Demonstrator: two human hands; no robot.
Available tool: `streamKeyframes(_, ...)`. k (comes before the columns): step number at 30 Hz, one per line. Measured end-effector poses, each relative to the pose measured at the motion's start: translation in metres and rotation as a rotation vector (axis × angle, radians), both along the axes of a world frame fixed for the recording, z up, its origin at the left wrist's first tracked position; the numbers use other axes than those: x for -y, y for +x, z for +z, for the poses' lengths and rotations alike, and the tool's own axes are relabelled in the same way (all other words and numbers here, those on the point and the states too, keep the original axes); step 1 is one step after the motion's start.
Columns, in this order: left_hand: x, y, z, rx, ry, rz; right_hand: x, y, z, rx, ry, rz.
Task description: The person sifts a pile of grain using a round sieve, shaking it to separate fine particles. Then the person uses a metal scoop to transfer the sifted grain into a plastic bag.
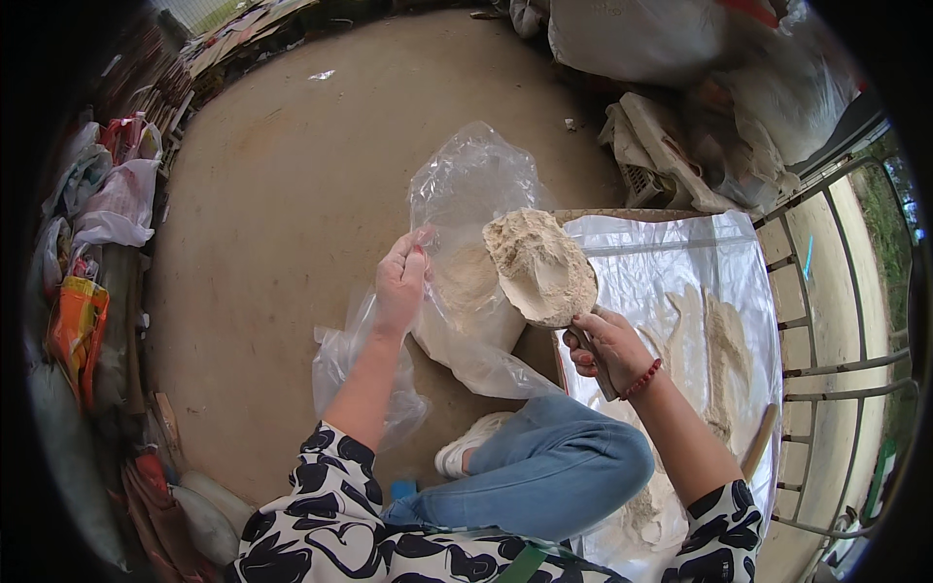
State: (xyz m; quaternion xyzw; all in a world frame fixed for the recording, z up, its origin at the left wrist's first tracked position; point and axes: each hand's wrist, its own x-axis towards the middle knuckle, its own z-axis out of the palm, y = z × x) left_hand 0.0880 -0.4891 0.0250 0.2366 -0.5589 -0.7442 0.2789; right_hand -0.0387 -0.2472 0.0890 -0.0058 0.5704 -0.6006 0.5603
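Observation:
My right hand (609, 350) grips the handle of a scoop heaped with pale beige powder (543, 266); the heap hides most of the scoop's bowl. My left hand (403, 280) pinches the rim of a clear plastic bag (474, 171) and holds its mouth up. More of the same powder (466, 280) lies inside the bag, seen through the film. The loaded scoop is at the right side of the bag's mouth. To the right, a silvery sheet (619, 262) carries long ridges of powder (721, 357).
A wooden stick (760, 441) lies on the sheet's right edge, beside a metal railing (809, 375). Filled plastic bags (641, 36) and a foam slab (667, 153) are stacked at the upper right. Several bags (120, 197) and flattened cardboard (233, 36) line the left of the concrete floor (270, 218).

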Motion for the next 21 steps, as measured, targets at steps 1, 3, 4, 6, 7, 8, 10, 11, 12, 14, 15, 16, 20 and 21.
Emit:
streamKeyframes(1,0.005,0.005,0.009,0.003,-0.032,-0.039,0.009,-0.001,-0.005,0.019,0.011,0.017)
streamKeyframes(3,0.008,0.012,0.025,-0.019,-0.048,-0.119,0.022,-0.004,-0.014,0.014,0.087,0.038)
streamKeyframes(4,0.005,0.014,0.032,-0.045,-0.029,-0.159,0.028,-0.004,-0.019,0.014,0.124,0.040)
streamKeyframes(6,-0.001,0.017,0.040,-0.065,-0.015,-0.206,0.038,-0.005,-0.030,0.042,0.171,0.027)
streamKeyframes(7,-0.005,0.017,0.043,-0.058,-0.021,-0.212,0.044,-0.006,-0.037,0.038,0.216,0.030)
streamKeyframes(8,-0.007,0.018,0.044,-0.051,-0.019,-0.226,0.050,-0.007,-0.044,0.041,0.249,0.034)
streamKeyframes(10,-0.008,0.019,0.045,-0.046,0.008,-0.223,0.065,-0.009,-0.062,0.042,0.298,0.019)
streamKeyframes(11,-0.007,0.020,0.046,-0.052,0.029,-0.217,0.074,-0.010,-0.073,-0.030,0.372,0.038)
streamKeyframes(12,-0.006,0.020,0.045,-0.052,0.031,-0.228,0.084,-0.010,-0.085,-0.087,0.433,0.048)
streamKeyframes(14,-0.003,0.022,0.045,-0.069,0.053,-0.243,0.098,-0.011,-0.107,-0.218,0.509,0.085)
streamKeyframes(15,-0.001,0.022,0.045,-0.069,0.035,-0.233,0.105,-0.012,-0.115,-0.442,0.610,0.206)
streamKeyframes(16,0.001,0.023,0.044,-0.066,0.025,-0.230,0.112,-0.012,-0.121,-0.652,0.680,0.329)
streamKeyframes(20,0.006,0.025,0.040,-0.070,-0.065,-0.203,0.117,-0.007,-0.116,-1.319,0.877,0.648)
streamKeyframes(21,0.009,0.026,0.038,-0.049,-0.060,-0.192,0.116,-0.006,-0.108,-1.382,0.891,0.704)
